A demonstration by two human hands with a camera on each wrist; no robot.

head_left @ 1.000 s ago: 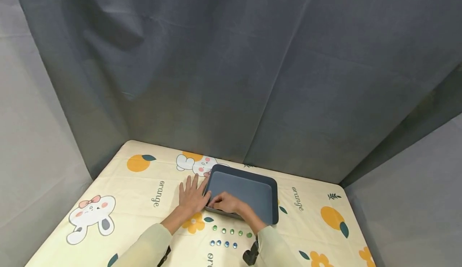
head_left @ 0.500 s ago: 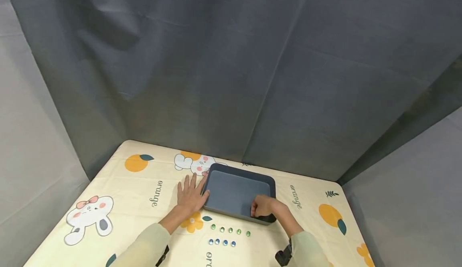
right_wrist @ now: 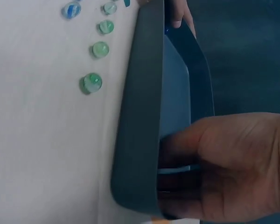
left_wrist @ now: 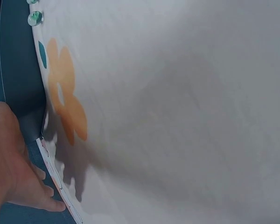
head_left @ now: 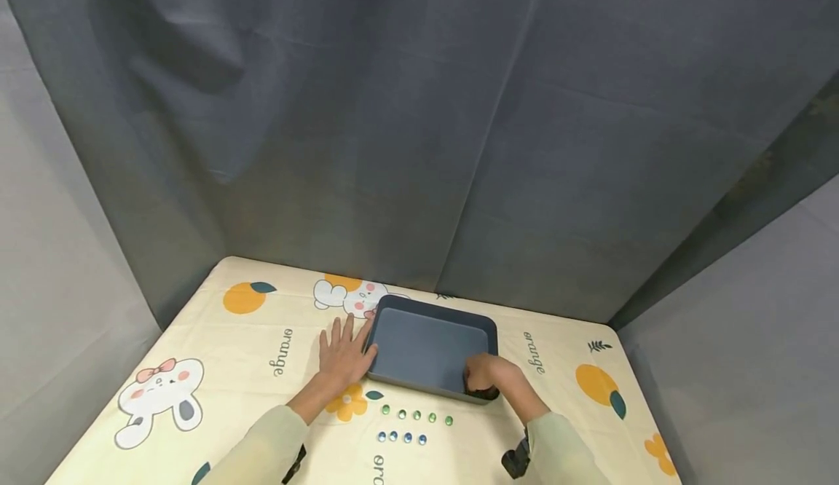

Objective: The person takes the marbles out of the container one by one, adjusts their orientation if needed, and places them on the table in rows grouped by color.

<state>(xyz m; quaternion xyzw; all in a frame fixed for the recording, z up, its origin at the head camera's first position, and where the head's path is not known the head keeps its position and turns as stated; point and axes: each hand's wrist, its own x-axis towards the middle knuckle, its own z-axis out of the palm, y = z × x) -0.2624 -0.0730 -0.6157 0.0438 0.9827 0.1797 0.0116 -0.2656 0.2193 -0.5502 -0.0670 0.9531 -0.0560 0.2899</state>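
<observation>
A dark grey rectangular tray [head_left: 429, 347] lies on the table. Flat beside its left side is my left hand [head_left: 344, 360], fingers spread and thumb at the rim. My right hand [head_left: 483, 372] reaches into the front right corner, fingers bent downward; in the right wrist view the front wall [right_wrist: 139, 107] hides its fingertips, so whether they hold something cannot be told. A small dark blue spot, possibly a marble [right_wrist: 166, 31], shows inside the tray near the left thumb. In front of the tray runs a row of green marbles [head_left: 416, 415], with blue marbles [head_left: 408, 438] in a nearer row.
The cream tablecloth [head_left: 249, 368] carries printed rabbits, oranges and flowers. Grey curtains [head_left: 367, 143] hang behind the table and along both sides. Black wrist gear [head_left: 516, 459] sits by the right sleeve.
My right hand has moved from the tray's front left corner to its front right corner, lowering slightly there at the end. My left hand stays beside the tray. The marble rows look unchanged.
</observation>
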